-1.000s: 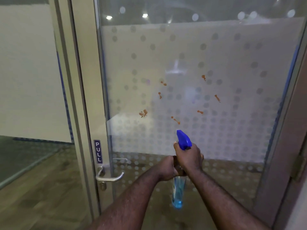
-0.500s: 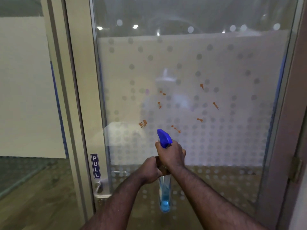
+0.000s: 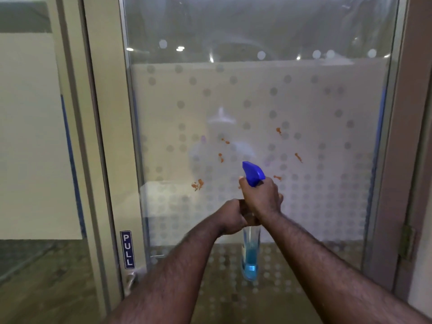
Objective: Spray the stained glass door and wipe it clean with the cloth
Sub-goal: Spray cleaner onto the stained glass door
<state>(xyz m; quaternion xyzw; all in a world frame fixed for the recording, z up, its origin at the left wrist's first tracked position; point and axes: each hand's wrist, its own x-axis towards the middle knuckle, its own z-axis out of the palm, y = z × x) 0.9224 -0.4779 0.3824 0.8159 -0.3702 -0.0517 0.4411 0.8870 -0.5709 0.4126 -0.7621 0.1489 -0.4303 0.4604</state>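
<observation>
The glass door [image 3: 315, 108] with frosted dotted film fills the view; several orange stains [image 3: 197, 184] are scattered across its middle. A clear spray bottle [image 3: 250, 256] of blue liquid with a blue trigger head [image 3: 253, 173] is held upright in front of the glass, its nozzle pointing at the stains. My right hand [image 3: 261, 197] is wrapped around the bottle's neck at the trigger. My left hand [image 3: 230, 217] grips the bottle just below it. No cloth is in view.
The door frame [image 3: 102, 136] runs down the left with a blue "PULL" label [image 3: 127, 249] and a metal handle [image 3: 131, 280] below it. A hinge [image 3: 408, 245] sits on the brown frame at the right. A side glass panel [image 3: 28, 136] is to the left.
The bottle and both hands have risen a little toward the stains. The view has shifted so the door sits lower and the handle is mostly hidden by my left arm.
</observation>
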